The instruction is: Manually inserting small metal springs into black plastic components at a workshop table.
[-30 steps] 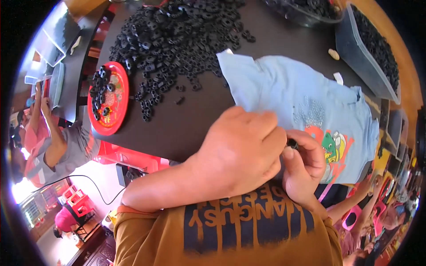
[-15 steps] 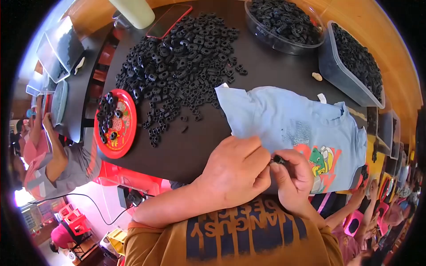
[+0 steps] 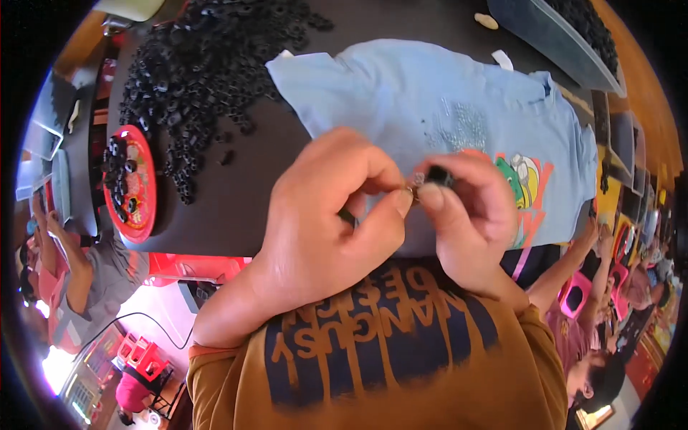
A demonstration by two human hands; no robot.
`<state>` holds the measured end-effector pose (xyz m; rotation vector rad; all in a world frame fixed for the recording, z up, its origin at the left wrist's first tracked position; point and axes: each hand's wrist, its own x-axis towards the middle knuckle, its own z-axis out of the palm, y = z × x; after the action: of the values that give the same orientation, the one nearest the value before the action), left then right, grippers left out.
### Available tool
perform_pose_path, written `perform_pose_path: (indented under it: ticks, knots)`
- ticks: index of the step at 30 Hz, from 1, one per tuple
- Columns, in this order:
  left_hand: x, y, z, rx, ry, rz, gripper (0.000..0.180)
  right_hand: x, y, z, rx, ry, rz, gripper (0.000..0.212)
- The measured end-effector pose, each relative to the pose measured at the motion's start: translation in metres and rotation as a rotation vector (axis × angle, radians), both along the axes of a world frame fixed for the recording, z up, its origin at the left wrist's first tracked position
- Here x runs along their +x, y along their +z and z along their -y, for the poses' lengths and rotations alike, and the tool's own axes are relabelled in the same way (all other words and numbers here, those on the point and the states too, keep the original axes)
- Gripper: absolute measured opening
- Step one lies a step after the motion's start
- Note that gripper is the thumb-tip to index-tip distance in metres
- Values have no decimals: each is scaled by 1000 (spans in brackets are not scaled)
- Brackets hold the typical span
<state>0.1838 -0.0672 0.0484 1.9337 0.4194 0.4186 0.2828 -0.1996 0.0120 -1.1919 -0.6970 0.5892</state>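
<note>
In front of my chest, my right hand point(image 3: 476, 215) pinches a small black plastic part point(image 3: 438, 176) between thumb and fingers. My left hand point(image 3: 333, 208) meets it, thumb and forefinger pressed together on something tiny and shiny, too small to name. The fingertips of both hands almost touch. Beneath and beyond them a light blue T-shirt point(image 3: 373, 79) with a cartoon print lies spread on the dark table point(image 3: 265, 158). A patch of tiny glinting pieces point(image 3: 459, 125) rests on the cloth. To the left spreads a big heap of black plastic parts point(image 3: 201, 79).
A red plate point(image 3: 147, 208) with some black parts lies by the table's left edge. At the far right stands a clear tub point(image 3: 552, 43) of black pieces, with a small pale lump point(image 3: 486, 21) nearby. Other people sit at both sides; a red stool point(image 3: 143, 355) is lower left.
The view has shifted, so the table things appear farther up and left. My left hand has turned from a closed fist to a pinch with its thumb showing. My right hand keeps the black part.
</note>
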Motion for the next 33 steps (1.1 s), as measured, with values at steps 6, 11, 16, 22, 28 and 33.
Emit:
perform_pose_path:
  ticks: [6,11,16,22,28,33]
  knots:
    - [3,-8,5,275,-1,73,20,2,-3,-2,160,76,-382,24]
    - [7,-8,7,484,15,168,20,7,-5,-1,161,102,-381,24]
    - [4,14,-3,197,19,100,18,7,-1,1,143,58,-356,24]
    - [27,53,-38,463,114,229,14,3,-7,14,-2,77,-305,24]
    - [49,47,-61,558,222,178,19,5,-4,19,-43,78,-319,23]
    - [43,42,-68,564,311,121,18,6,-1,17,-145,74,-354,21]
